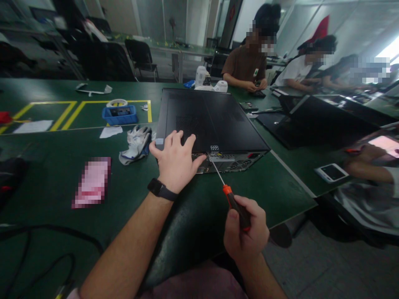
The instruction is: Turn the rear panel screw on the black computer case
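A black desktop computer case (215,116) lies on its side on the green table, its rear panel with a fan grille and ports facing me. My left hand (176,155) rests spread on the near left part of the case, fingers apart and thumb by the rear edge. A dark watch is on that wrist. My right hand (247,230) is wrapped around the handle of an orange and black screwdriver (229,193). Its thin shaft points up and left, with the tip at the top edge of the rear panel near my left thumb. Any screw there is too small to make out.
Left of the case lie work gloves (136,145), a blue bin (120,115), a tape roll (117,103) and a pink packet (92,182). Black cables (56,228) cross the near left. On the right are black panels (330,118), a phone (331,172) and seated people.
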Available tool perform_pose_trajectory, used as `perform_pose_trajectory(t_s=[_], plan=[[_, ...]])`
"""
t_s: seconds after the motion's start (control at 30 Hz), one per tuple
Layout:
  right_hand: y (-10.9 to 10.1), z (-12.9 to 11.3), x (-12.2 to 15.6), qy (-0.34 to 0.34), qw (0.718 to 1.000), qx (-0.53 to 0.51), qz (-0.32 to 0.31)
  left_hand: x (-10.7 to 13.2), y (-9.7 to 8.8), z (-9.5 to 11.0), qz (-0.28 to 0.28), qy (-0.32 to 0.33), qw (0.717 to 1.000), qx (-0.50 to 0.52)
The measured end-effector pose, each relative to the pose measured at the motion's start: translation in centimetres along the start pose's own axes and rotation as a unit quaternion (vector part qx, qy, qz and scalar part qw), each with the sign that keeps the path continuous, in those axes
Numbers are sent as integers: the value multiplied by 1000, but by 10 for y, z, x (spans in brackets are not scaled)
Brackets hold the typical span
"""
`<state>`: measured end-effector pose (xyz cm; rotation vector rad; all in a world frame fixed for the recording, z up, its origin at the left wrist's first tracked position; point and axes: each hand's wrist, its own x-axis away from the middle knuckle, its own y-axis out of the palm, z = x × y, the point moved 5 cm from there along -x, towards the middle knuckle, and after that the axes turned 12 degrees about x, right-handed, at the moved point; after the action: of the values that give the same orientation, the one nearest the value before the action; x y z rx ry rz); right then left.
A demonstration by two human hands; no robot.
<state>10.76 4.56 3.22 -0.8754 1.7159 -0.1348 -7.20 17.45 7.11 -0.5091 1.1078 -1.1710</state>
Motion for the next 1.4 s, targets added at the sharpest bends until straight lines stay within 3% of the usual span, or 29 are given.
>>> perform_pose_trajectory(t_s=[0.17,0.4,0.57,0.83,1.03,1.27,1.4], plan=[[0,-1,-1,-10,1000,19,10,0,0,0,6,2,1000,4],[2,6,7,35,999,32,-13,0,0,-1,4,1,1000,7],[-1,-1,2,19,999,47,13,0,0,-1,2,2,1000,6],[3,9,9,49,999,6,-15,0,1,-1,3,1,1000,5],[-1,6,5,27,1000,-2,15,0,1,-1,2,-1,1000,1],[1,9,7,43,999,4,-16,1,1,-1,-1,-7,1000,0],[-1,2,0,14,1000,-5,-9,0,1,-1,-1,-7,1000,1]])
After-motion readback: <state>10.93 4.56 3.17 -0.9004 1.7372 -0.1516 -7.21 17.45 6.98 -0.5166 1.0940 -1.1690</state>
